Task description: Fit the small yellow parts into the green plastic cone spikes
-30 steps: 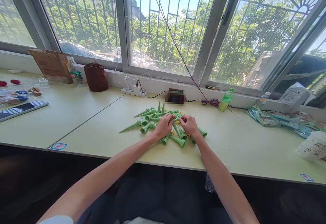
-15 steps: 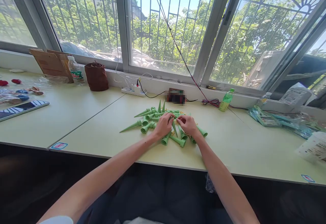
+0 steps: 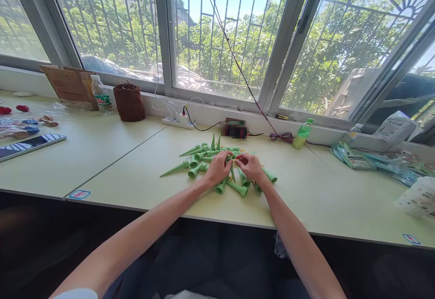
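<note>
My left hand [image 3: 219,167] is closed around the top of a green plastic spike [image 3: 233,174], its pointed end hanging downward. Opposite it, my right hand [image 3: 249,166] pinches with its fingertips close to the spike's top. A bit of yellow shows at those fingertips, too small to make out. Around both hands lies a loose pile of similar hollow green spikes, among them a long one [image 3: 175,168] at the left and an open-ended one [image 3: 238,188] in front. Small yellow pieces [image 3: 257,160] are scattered among the spikes, partly hidden by my hands.
Along the windowsill stand a brown drawstring bag [image 3: 129,103], a power strip [image 3: 178,121], a blurred dark device [image 3: 235,129] and a green bottle [image 3: 302,133]. Plastic packets [image 3: 356,156] lie at the right. A tablet-like panel [image 3: 32,146] rests at the left.
My right fingertips have shifted slightly left, closer to the left hand. The spike in my left hand has barely moved, and the pile is the same.
</note>
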The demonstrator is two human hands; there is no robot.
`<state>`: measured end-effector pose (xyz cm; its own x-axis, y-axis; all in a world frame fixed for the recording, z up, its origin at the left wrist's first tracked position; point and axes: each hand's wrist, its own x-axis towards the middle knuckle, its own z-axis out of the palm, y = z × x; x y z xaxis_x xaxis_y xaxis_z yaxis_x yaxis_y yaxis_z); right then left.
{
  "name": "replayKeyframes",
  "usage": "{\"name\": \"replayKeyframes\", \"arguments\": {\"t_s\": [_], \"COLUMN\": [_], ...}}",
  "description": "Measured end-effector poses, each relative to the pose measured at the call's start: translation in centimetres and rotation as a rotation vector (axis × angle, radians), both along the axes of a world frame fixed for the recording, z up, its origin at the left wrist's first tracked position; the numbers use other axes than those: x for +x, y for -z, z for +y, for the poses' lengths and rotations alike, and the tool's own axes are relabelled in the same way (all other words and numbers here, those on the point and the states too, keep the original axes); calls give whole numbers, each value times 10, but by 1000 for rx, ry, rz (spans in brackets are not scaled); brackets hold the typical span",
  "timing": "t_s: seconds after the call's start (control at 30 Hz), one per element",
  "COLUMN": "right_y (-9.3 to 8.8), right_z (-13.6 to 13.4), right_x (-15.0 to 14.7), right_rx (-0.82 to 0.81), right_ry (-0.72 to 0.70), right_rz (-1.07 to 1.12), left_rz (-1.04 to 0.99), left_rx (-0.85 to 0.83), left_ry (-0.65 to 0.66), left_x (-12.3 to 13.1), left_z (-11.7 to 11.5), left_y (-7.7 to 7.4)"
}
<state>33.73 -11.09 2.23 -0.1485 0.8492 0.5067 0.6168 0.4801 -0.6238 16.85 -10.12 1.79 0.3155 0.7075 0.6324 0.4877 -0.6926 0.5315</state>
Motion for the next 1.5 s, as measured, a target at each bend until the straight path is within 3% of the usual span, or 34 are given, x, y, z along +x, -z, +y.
{"name": "replayKeyframes", "arguments": {"t_s": [1.1, 1.5], "right_y": [5, 3], "right_z": [5, 3], "right_x": [2, 0], "right_rx": [66, 24], "right_ry": [41, -24], "right_rz": [-123, 1], "left_rz": [-20, -34], "left_rx": [31, 25], "left_ry": [5, 0], "left_x": [1, 1], "left_z": [3, 3], "left_y": [3, 2]}}
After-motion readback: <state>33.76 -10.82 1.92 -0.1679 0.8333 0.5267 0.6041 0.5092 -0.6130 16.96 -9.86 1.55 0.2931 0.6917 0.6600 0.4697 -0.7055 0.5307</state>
